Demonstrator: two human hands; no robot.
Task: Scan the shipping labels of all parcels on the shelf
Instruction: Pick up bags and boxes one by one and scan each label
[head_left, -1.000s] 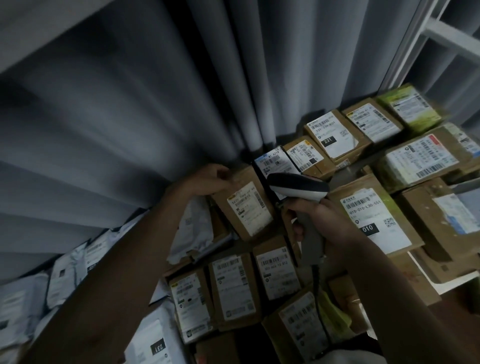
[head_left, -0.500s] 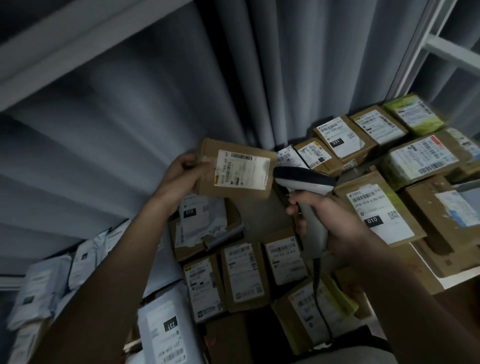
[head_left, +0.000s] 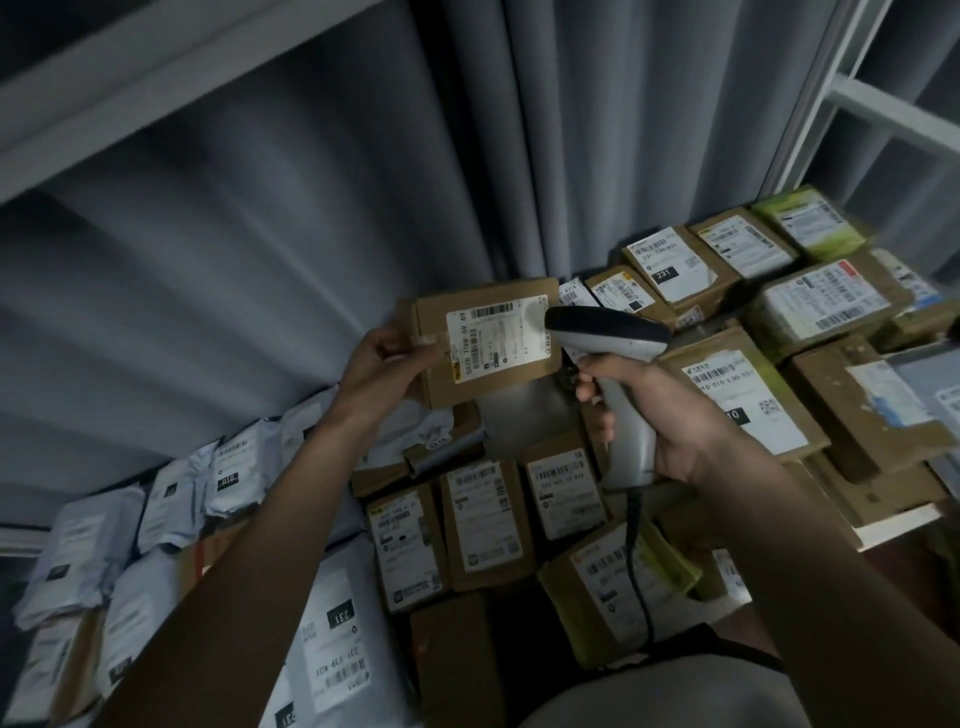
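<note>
My left hand (head_left: 382, 366) grips a small brown cardboard parcel (head_left: 480, 384) by its left edge and holds it lifted above the pile. Its white shipping label (head_left: 498, 338) faces me, lying sideways. My right hand (head_left: 670, 415) grips the handle of a grey barcode scanner (head_left: 605, 330). The scanner's dark head sits right at the label's right end, and a pale glow falls on the label there. Several more labelled parcels (head_left: 485, 519) lie on the shelf below.
Brown boxes (head_left: 748, 395) crowd the shelf at centre and right, white poly mailers (head_left: 156, 499) at left. A grey curtain (head_left: 363, 156) hangs behind. A white shelf frame (head_left: 852, 98) rises at upper right. The scanner's cable (head_left: 636, 561) hangs down over the boxes.
My left hand has picked the brown parcel off the pile, raised it and turned its label to face me. The scanner head has closed in on the label's right end.
</note>
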